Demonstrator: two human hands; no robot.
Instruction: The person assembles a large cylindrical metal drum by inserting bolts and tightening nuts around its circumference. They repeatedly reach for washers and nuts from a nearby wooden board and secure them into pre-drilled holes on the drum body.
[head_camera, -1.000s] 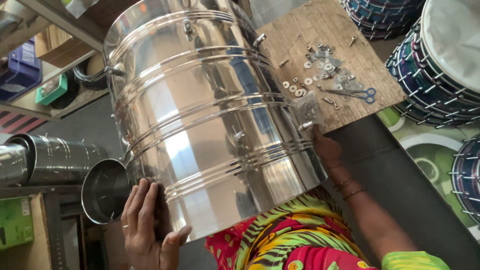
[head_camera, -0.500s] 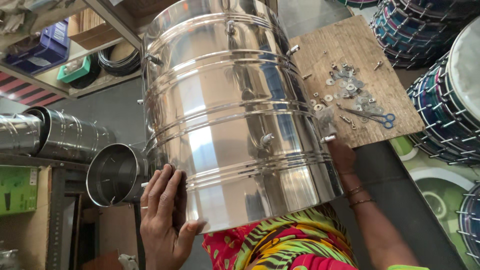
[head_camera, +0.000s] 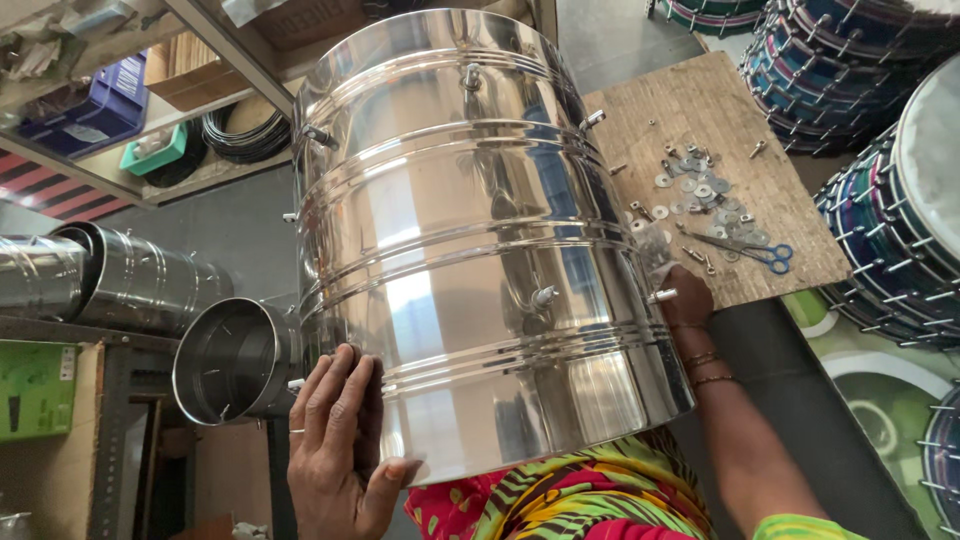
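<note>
Head view: left hand (head_camera: 335, 450) flat, open against steel drum shell (head_camera: 470, 250); right hand (head_camera: 683, 298) pinching a side bolt. Several bolts fitted already; loose washers (head_camera: 700, 190) remaining right of shell.

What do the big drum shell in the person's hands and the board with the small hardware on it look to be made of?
Drum shell: polished sheet metal, probably stainless steel, with mirror-like reflections and pressed ribs. The left hand and right hand steady it.
Board: unfinished wood, perhaps plywood, pale brown, matt and scuffed.
Washers on it: dull grey metal, by their look.
</note>
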